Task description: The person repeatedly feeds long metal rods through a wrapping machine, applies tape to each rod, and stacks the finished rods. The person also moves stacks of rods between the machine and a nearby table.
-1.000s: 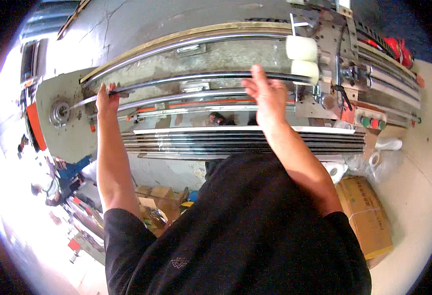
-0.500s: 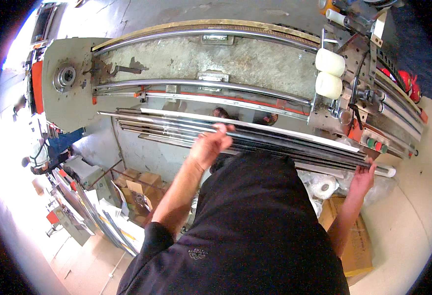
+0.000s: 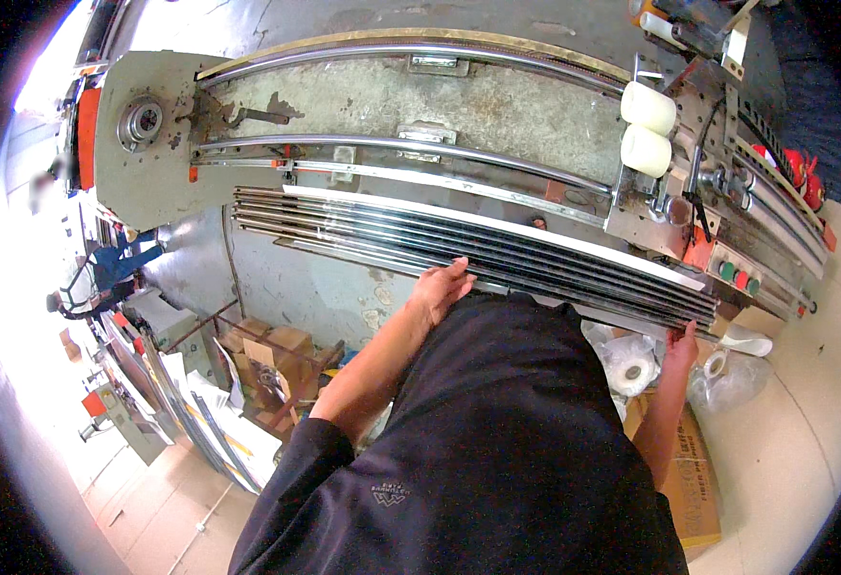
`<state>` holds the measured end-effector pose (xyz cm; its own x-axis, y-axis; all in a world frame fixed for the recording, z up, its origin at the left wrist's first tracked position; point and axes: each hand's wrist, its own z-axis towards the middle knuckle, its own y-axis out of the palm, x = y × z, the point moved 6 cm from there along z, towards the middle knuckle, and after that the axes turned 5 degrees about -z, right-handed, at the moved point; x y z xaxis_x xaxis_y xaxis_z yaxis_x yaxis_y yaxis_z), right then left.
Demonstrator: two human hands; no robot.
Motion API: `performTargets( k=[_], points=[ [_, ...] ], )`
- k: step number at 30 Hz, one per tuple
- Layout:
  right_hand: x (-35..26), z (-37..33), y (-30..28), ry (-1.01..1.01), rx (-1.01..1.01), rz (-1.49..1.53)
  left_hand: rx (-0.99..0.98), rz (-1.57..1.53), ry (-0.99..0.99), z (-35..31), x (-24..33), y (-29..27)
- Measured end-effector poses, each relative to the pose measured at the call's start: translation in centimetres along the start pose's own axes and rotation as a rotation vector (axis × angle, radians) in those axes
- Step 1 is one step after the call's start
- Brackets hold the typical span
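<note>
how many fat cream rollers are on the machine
2: the upper roller beside the right end of the mottled grey bed, and the lower roller just below it in the picture.

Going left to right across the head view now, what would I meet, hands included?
Flat orange panel → round metal chuck → person's left hand → person's right hand → grey control box with round green and red buttons → bright red object.
</note>
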<state>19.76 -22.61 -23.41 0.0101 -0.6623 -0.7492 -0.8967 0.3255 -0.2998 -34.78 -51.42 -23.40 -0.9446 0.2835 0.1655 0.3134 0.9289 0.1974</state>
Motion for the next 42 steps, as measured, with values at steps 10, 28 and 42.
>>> performTargets(
  k=[10,28,42],
  points=[
    [-1.0,-0.6,-1.1,-0.464,0.241,-0.698,-0.147,0.567,0.189,-2.0,3.2,-1.1],
    [8.2,-25.2,17.6,-0.317,-0.093,-0.192,0.394,0.004,0.590,3.9,36.8,-44.5],
    [19.5,-41.2,26.9,-0.146,-0.157,-0.144,-0.141,0.082,0.355,5.7,39.5,-40.6]
  ],
)
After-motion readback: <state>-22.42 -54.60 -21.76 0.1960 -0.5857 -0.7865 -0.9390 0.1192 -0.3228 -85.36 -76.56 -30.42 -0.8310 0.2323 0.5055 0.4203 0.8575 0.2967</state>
